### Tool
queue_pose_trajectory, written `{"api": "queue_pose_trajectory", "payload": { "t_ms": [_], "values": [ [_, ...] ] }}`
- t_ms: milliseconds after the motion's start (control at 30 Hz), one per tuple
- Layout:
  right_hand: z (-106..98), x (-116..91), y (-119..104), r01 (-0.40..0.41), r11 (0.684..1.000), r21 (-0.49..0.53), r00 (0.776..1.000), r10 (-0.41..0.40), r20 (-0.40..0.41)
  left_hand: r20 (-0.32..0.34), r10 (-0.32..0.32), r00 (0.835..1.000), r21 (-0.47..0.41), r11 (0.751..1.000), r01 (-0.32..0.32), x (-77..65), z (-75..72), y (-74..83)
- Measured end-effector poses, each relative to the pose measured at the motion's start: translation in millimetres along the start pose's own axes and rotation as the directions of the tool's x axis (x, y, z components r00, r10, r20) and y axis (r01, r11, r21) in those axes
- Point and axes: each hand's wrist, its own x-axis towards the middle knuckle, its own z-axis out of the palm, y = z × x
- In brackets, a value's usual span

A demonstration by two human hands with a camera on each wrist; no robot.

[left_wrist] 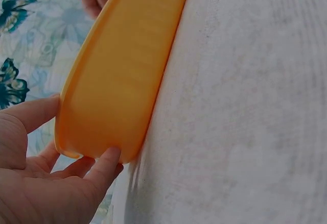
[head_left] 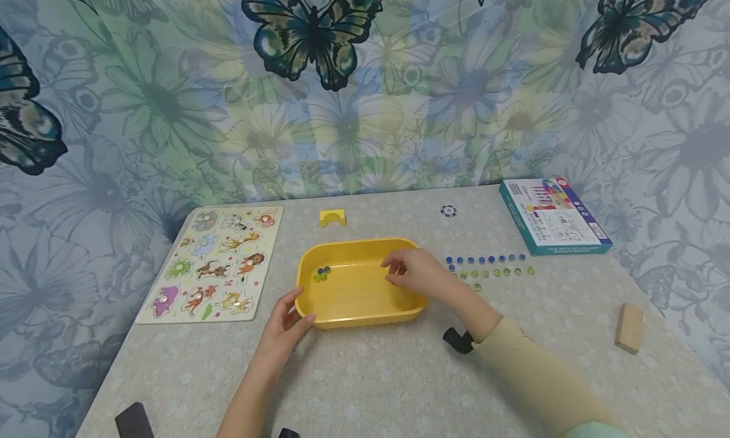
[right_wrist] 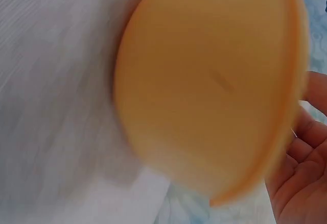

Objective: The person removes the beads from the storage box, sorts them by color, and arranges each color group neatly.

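Observation:
A shallow yellow tray [head_left: 353, 322] stands on the table, with several small blue and green glass beads [head_left: 322, 274] at its left end. My left hand [head_left: 285, 324] holds the tray's near left corner, fingertips at the rim and along the outer wall, as the left wrist view shows. Over the tray's right end hovers my right hand [head_left: 419, 273], its fingers loosely bent and a gap showing between thumb and forefinger. No bead shows in it; in the right wrist view the tray rim covers part of the fingers. To its right lie rows of blue beads [head_left: 492, 259] and green beads [head_left: 497, 272].
On the left lies an animal puzzle board [head_left: 219, 264]. Behind the tray stand a yellow arch block [head_left: 332, 218] and a round black-and-white token [head_left: 448, 211]. A teal-sided game box [head_left: 556, 216] is at the back right, a wooden block [head_left: 630, 328] at the right.

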Motion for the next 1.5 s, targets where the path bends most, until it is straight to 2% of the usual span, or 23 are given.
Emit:
{"api": "queue_pose_trajectory", "payload": {
  "t_ms": [133, 367, 667, 1033, 1500],
  "values": [
    [22.7, 23.4, -14.1, 0.004, 1.0, 0.028, 0.998, -0.005, 0.056, -0.001, -0.002, 1.0, 0.002, 1.0, 0.002, 0.8, 0.7, -0.1],
    [54.7, 55.6, -31.3, 0.02, 1.0, 0.005, 0.994, -0.02, 0.107, 0.01, -0.002, 1.0, -0.002, 1.0, 0.002, 2.8, 1.7, -1.1],
    [77.4, 84.7, -56.8, -0.049, 0.996, -0.074, 0.989, 0.058, 0.133, 0.001, 0.024, 1.0, 0.011, 1.0, -0.024, 1.0, 0.1, 0.9],
    [92.4, 94.2, -69.5, -0.009, 0.979, -0.202, 0.994, 0.031, 0.104, 0.003, 0.023, 1.0, 0.005, 1.0, -0.023, 1.8, -1.5, 1.1],
    [93.7, 89.7, -67.0, 0.028, 0.954, -0.299, 0.995, 0.001, 0.096, -0.002, 0.009, 1.0, 0.019, 1.0, -0.009, 2.6, 0.9, -0.4]
  ]
}}
